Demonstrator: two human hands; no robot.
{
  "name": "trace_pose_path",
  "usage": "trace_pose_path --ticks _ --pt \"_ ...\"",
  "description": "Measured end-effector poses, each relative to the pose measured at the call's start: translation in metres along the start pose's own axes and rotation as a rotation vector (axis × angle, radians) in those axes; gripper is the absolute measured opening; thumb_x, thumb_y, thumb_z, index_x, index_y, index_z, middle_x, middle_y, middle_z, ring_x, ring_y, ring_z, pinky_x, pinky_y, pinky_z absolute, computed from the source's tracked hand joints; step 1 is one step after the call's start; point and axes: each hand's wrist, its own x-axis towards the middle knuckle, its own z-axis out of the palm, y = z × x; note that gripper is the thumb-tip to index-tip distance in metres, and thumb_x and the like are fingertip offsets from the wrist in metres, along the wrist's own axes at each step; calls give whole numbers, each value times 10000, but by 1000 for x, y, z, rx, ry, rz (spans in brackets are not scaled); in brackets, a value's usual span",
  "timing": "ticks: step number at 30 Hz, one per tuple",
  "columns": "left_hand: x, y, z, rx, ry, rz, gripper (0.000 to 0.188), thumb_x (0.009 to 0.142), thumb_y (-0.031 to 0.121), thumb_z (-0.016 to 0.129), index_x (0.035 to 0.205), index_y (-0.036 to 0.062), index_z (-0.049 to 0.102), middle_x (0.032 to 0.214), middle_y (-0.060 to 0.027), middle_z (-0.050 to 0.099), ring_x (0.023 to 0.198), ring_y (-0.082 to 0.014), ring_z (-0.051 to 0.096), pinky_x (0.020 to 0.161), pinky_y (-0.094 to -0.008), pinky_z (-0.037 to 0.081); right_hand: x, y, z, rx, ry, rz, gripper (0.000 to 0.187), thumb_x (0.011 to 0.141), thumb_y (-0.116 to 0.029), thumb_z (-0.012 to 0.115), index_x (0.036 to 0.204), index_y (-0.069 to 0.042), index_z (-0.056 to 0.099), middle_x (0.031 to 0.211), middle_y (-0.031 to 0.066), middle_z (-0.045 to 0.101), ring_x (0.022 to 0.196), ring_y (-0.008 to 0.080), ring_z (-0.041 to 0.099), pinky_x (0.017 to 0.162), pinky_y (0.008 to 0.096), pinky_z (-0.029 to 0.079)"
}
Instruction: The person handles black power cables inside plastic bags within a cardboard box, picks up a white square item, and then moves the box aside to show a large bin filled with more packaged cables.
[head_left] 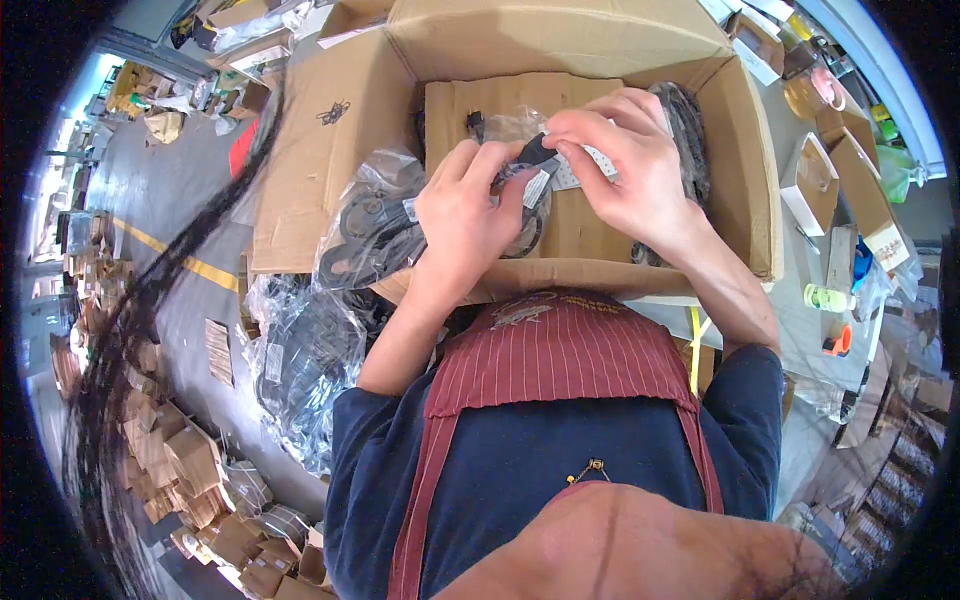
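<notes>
Above the open cardboard box (570, 35), my left hand (468, 205) and my right hand (625, 165) meet around a black cable plug (537, 150). The fingers of both are closed, pinching it between the fingertips. A white label (535, 188) and some clear plastic show just below the plug, partly hidden by my left fingers. Behind my left hand another black cable end (475, 125) sticks up. Clear bags of coiled black cables (372, 225) lie over the box's left front side. More bundled black cable (684, 135) sits inside the box by its right wall.
Bagged black cables (300, 355) are heaped below the box on the left. To the right, a table holds small open cartons (812, 185), a roll of green tape (828, 298) and an orange tool (838, 342). Flattened and loose cartons (195, 455) lie on the floor at left.
</notes>
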Motion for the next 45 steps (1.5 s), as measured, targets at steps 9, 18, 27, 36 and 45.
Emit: trace_pose_path --ticks 9,18,27,36,45 --pt "0 2 0 0 8 -14 219 747 104 799 930 125 682 729 -46 575 644 -244 596 561 -357 479 1 1 -3 113 5 -17 258 745 2 749 970 -124 732 845 -15 715 867 208 634 876 368 450" --pt "0 4 -5 12 -62 -56 224 772 110 817 960 86 697 831 -75 663 707 -237 673 610 -324 531 0 1 -3 98 -68 31 225 824 -3 731 1028 -97 716 909 -20 762 956 211 625 1017 394 409" --pt "-1 2 -3 2 -59 -55 227 773 104 815 974 86 710 852 -81 673 727 -238 683 633 -329 542 -2 -6 -1 -175 -54 -217 273 682 -41 718 951 -88 709 832 6 715 955 199 643 1049 446 429" --pt "-1 -1 1 -53 10 -5 224 754 108 811 944 119 693 737 -63 594 626 -255 605 544 -359 485 -2 -11 -3 -472 -103 -285 365 647 -66 728 1011 -96 729 928 10 729 1093 203 634 1112 503 358" --pt "-1 4 -5 -59 -40 8 243 760 84 826 973 77 708 817 -93 659 692 -237 660 606 -326 517 -5 12 7 -68 -132 37 180 899 -243 703 990 -91 732 902 59 719 1009 244 657 1084 511 358"
